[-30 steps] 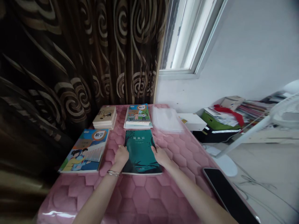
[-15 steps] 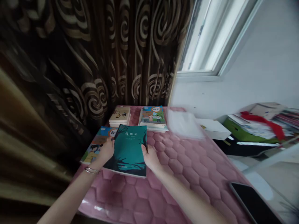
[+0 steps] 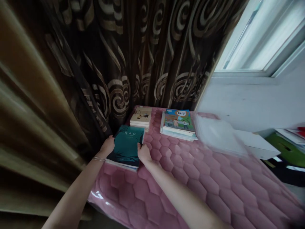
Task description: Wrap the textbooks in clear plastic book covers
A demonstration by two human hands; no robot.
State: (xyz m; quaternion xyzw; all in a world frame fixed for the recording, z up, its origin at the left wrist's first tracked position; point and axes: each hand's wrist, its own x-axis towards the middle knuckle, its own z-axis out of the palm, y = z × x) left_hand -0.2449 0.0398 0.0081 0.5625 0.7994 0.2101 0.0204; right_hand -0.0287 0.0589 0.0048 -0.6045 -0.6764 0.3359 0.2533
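A dark teal book (image 3: 127, 146) lies on the left part of the pink table, on top of another book whose edge shows below it. My left hand (image 3: 107, 147) grips its left edge, a silver bangle on the wrist. On the opposite edge, my right hand (image 3: 144, 153) is closed with the thumb on the cover. Just behind the teal book is a small stack of beige books (image 3: 141, 116). To the right of that stands a pile topped by a blue illustrated book (image 3: 179, 120).
Clear plastic sheeting (image 3: 216, 133) lies at the back right of the pink quilted surface (image 3: 186, 171). Beyond it are a white box (image 3: 256, 144) and a green item (image 3: 283, 144). A patterned brown curtain (image 3: 119, 63) hangs behind and to the left.
Both hands have brought the teal book left onto the blue illustrated book, which it now covers. The view has turned left, and the phone at the right has left the picture.
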